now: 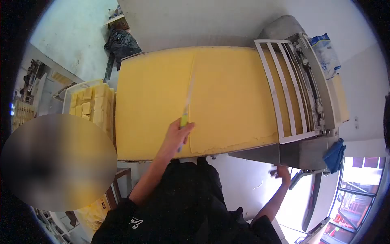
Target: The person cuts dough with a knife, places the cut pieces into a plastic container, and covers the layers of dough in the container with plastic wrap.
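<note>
A broad yellow dough sheet (235, 93) covers the table in front of me, with a seam or cut line running across it near the middle. My left hand (178, 133) is closed round the yellow-green handle of a long knife (189, 95), whose thin blade points away from me along that line. Off the near edge of the table, to the right, my right hand (281, 173) is closed on a small dark handle (273, 173) by a thin upright rod below the machine's guard. How handle and rod join cannot be made out.
A roller machine with a slatted metal guard (287, 91) stands over the sheet's right end. A blue cloth (335, 156) hangs beside it, and a plastic bag (326, 56) lies on top. Left, a clear tub (67, 97) holds yellow dough blocks; a blurred round patch hides the area below.
</note>
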A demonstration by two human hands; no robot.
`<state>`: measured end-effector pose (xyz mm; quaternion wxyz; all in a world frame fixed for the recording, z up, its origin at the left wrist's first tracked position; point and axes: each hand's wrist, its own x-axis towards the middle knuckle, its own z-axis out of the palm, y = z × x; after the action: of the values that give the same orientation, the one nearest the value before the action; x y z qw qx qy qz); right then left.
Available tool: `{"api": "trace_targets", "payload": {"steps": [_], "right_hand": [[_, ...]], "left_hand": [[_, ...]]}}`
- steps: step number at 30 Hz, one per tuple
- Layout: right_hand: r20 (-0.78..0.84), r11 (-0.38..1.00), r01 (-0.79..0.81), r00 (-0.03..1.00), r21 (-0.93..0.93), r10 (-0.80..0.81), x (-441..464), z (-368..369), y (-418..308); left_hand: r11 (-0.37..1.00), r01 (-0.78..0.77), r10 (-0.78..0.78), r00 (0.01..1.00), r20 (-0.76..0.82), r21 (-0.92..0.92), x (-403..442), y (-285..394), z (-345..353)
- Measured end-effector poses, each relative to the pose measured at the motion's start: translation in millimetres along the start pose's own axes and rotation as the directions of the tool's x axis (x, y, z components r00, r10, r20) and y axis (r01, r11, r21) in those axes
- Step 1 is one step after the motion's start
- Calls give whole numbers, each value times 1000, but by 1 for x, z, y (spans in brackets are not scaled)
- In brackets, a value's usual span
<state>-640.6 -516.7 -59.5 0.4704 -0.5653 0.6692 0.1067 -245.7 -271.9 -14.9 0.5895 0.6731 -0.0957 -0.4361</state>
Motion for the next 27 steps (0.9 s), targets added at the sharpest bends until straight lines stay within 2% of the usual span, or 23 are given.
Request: {"api": "trace_targets", "payload": {"steps": [1, 2, 3, 4, 5, 7, 8, 9, 11, 13, 14, 15, 16, 19, 24, 27], "right_hand": [[37, 959, 227, 974, -170, -224, -18, 1, -35], [69, 655, 735, 673, -178, -736, 27, 10, -14], [73, 923, 384, 921, -26, -382, -55, 35, -113], [20, 770, 594, 789, 234, -615, -84, 65, -143], [68, 747, 581, 773, 321, -631, -98, 91, -175], [39, 688, 689, 700, 226, -713, -92, 140, -203], [36, 687, 695, 697, 214, -716, -97, 150, -210], [-65, 725, 684, 730, 80, -681, -101, 160, -216], [-279, 785, 597, 735, -167, -618, -108, 176, -227], [-268, 764, 594, 716, -252, -645, -108, 194, -229], [-259, 744, 582, 703, -328, -663, -106, 203, -226], [-251, 720, 565, 689, -402, -680, -106, 212, -224], [-258, 722, 562, 687, -404, -679, -107, 220, -224], [-114, 576, 519, 672, -632, -731, -112, 240, -227], [-79, 544, 512, 676, -664, -732, -106, 246, -237], [-78, 509, 521, 643, -685, -762, -91, 251, -242]], "left_hand": [[1000, -10, 10, 998, 61, 8, 1, 2, 11], [1000, -26, 23, 992, 127, 18, 2, 5, 23], [995, -50, 31, 976, 217, 84, -1, 13, 35], [986, -84, 37, 951, 306, 142, -5, 21, 47], [987, -91, 44, 944, 326, 132, -6, 19, 59], [873, -271, 103, 915, 389, 406, -5, 11, 71], [876, -277, 113, 913, 391, 394, -1, 7, 65], [791, -472, 279, 845, 457, 390, 3, 1, 55], [510, -788, 546, 607, 577, 346, 8, -1, 28], [700, -514, 326, 848, 418, 497, 26, 8, -8], [560, -548, 490, 824, 284, 622, 49, -3, -22], [411, -532, 651, 740, 169, 741, 65, -10, -29], [411, -539, 654, 736, 174, 736, 76, -20, -30], [264, -375, 661, 741, 116, 889, 86, -21, -28], [337, -379, 634, 768, 89, 862, 96, -29, -18], [476, -337, 550, 835, 24, 812, 98, -23, -19]]}}
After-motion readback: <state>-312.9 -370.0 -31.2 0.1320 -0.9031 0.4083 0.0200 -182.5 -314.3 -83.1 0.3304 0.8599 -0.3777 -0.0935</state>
